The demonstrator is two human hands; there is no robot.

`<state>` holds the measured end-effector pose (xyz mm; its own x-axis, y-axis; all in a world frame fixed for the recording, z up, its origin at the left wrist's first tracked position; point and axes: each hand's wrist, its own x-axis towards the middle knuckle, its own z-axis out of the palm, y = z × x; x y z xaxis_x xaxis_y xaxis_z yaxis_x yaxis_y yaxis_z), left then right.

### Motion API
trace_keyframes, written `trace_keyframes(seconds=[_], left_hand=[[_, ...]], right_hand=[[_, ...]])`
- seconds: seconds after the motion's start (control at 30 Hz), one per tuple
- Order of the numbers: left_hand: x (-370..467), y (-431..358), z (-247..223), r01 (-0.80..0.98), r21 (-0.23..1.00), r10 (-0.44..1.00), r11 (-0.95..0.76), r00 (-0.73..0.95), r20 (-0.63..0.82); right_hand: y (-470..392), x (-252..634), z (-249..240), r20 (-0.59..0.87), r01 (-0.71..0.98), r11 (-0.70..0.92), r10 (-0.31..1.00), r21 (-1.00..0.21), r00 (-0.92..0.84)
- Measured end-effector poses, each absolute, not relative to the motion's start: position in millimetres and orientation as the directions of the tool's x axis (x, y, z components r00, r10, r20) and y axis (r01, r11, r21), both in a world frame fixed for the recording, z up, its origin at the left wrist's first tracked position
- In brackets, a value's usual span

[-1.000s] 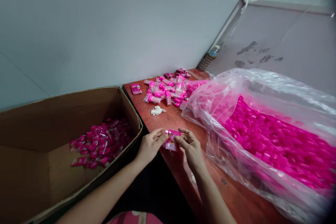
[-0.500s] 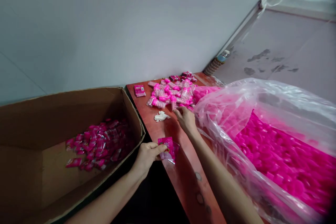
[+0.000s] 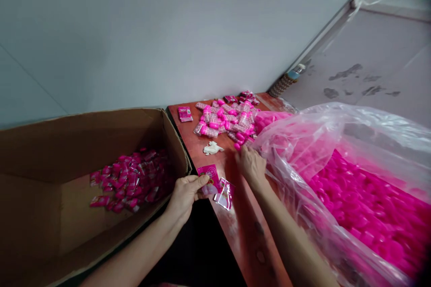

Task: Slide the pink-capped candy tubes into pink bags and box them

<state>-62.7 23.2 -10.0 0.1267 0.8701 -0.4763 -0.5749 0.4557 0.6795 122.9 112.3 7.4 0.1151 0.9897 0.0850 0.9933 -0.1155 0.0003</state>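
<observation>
The left hand point(image 3: 185, 195) pinches a pink packet point(image 3: 210, 175) by its near edge, perhaps leaving its rest open. Ahead of the right hand point(image 3: 252, 166), whose grasp I cannot tell, small bottles point(image 3: 232, 119) lie piled on the tabletop point(image 3: 197, 158), likely for easy reach.

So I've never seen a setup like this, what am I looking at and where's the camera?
There's no machine: these are a person's bare hands, seen by a camera worn on the head, looking down. The left hand holds a pink printed packet. The right hand is by a pile of pink-capped containers; whether it grips anything is hidden. The pile and a white scrap lie on a reddish table, between a cardboard box and a clear bag of pink pieces.
</observation>
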Motion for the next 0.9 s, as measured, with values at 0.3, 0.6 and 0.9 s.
trace_keyframes(seconds=[0.3,0.6,0.9], left_hand=[[-54,15,0,-0.615,0.663,0.876,0.427,0.097,-0.473],[-51,11,-5,-0.74,0.556,0.858,0.378,0.054,-0.511],[-35,8,-7,-0.811,0.441,0.841,0.385,0.112,-0.529]], right_hand=[[46,153,-1,-0.005,0.997,0.048,0.999,-0.059,-0.048],[-11,116,15,-0.147,0.374,-0.153,0.988,-0.915,0.045],[-61,65,9,-0.209,0.033,-0.216,0.967,-0.976,0.144]])
